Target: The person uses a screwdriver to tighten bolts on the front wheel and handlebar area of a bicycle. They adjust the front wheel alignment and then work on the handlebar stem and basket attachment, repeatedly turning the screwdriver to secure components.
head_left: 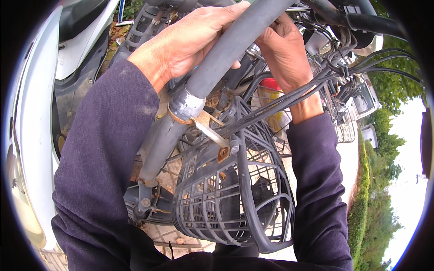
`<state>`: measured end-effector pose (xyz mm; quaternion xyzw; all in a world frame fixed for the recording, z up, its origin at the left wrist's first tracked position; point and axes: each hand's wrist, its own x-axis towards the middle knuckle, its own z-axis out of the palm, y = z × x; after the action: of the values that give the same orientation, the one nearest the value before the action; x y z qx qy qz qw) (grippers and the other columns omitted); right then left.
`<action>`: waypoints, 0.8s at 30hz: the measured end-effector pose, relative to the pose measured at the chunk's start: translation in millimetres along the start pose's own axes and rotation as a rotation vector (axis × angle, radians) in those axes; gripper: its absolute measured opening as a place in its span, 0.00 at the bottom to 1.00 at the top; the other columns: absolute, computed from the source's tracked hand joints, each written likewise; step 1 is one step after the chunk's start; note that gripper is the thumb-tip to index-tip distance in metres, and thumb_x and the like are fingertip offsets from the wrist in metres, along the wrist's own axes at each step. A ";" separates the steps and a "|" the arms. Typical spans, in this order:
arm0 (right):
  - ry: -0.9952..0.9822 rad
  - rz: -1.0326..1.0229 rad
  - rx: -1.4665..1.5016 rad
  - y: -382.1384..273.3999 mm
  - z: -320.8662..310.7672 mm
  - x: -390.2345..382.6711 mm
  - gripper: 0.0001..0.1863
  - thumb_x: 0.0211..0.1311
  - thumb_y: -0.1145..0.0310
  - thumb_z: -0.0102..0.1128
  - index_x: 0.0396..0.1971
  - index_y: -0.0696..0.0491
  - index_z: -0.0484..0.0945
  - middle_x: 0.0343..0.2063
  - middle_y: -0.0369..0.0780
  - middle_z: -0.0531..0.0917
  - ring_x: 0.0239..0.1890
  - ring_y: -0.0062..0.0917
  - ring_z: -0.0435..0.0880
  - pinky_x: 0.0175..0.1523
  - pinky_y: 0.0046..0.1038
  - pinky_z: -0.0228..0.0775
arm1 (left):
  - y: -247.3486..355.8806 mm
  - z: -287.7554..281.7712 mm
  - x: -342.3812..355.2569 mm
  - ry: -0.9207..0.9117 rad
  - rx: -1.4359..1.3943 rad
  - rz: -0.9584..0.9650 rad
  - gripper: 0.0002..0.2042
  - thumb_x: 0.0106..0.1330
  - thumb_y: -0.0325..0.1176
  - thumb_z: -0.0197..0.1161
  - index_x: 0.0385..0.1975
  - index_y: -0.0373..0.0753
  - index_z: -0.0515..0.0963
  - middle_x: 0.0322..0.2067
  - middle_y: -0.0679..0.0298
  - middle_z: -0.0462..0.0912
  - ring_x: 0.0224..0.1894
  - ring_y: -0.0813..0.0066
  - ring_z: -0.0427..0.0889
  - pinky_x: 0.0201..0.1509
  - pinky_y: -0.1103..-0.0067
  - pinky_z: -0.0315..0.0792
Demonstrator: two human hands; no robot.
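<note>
A thick grey frame tube (235,45) slants across the upper middle, with a worn silver collar (186,104) lower down. My left hand (194,38) is at its left side, partly behind it; the fingers are bent, and one fingertip shows past the tube's right edge. On the right, my right hand (285,56) is curled close to the same tube, its fingertips hidden. What either hand grips behind the tube cannot be seen. Under the collar, a rusty metal bracket (210,133) reaches to the rim of a black plastic basket (217,194).
Black cables (289,104) run past my right wrist toward a dark handlebar (375,25). White vehicle bodywork (38,126) stands at the left. Several other bikes with wire baskets (346,128) crowd behind. A hedge (361,194) lines the right side; paving shows below.
</note>
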<state>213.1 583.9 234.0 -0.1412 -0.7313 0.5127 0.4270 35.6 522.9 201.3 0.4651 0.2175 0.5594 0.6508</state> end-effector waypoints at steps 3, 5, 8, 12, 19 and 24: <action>-0.078 -0.034 0.056 3.1 -10.6 1.9 0.26 0.62 0.70 0.71 0.57 0.61 0.73 0.48 0.39 0.83 0.50 0.22 0.82 0.56 0.24 0.74 | -0.5 0.9 2.5 0.021 -0.011 -0.024 0.21 0.78 0.54 0.49 0.46 0.41 0.78 0.28 0.71 0.77 0.25 0.81 0.80 0.26 0.75 0.84; -0.071 -0.071 0.019 9.6 -15.1 3.0 0.25 0.64 0.68 0.70 0.57 0.60 0.73 0.49 0.39 0.83 0.51 0.23 0.82 0.58 0.26 0.74 | -0.9 2.7 4.3 0.032 -0.033 -0.031 0.22 0.78 0.55 0.48 0.45 0.41 0.78 0.28 0.70 0.76 0.25 0.81 0.79 0.26 0.74 0.84; -0.050 -0.086 -0.056 16.6 -20.6 0.4 0.24 0.67 0.65 0.67 0.58 0.60 0.72 0.49 0.39 0.84 0.51 0.24 0.83 0.61 0.29 0.73 | -0.9 4.2 5.1 0.016 0.007 -0.060 0.24 0.78 0.57 0.45 0.44 0.41 0.77 0.28 0.69 0.76 0.25 0.80 0.78 0.27 0.73 0.84; -0.050 -0.074 -0.104 14.3 -26.0 0.0 0.23 0.67 0.66 0.67 0.58 0.60 0.73 0.49 0.38 0.84 0.52 0.24 0.82 0.61 0.31 0.72 | 1.1 5.5 6.9 0.070 0.046 -0.049 0.26 0.78 0.58 0.43 0.42 0.40 0.77 0.26 0.69 0.74 0.23 0.79 0.77 0.25 0.73 0.83; -0.105 -0.078 -0.103 8.9 -29.4 2.8 0.21 0.67 0.68 0.67 0.56 0.59 0.74 0.48 0.38 0.84 0.51 0.24 0.82 0.61 0.30 0.72 | -0.8 8.3 6.4 0.110 0.055 -0.051 0.25 0.78 0.58 0.44 0.41 0.40 0.77 0.22 0.70 0.73 0.21 0.80 0.76 0.23 0.74 0.82; 0.044 -0.104 -0.142 17.1 -19.8 1.2 0.21 0.67 0.66 0.67 0.54 0.61 0.74 0.48 0.39 0.84 0.48 0.24 0.84 0.59 0.28 0.75 | -1.2 4.7 6.2 0.026 -0.002 -0.058 0.25 0.77 0.58 0.47 0.42 0.40 0.78 0.22 0.71 0.74 0.20 0.81 0.77 0.23 0.76 0.82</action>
<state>223.7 604.6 221.8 -0.1443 -0.7625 0.4336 0.4580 41.7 527.0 203.9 0.4506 0.2389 0.5464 0.6643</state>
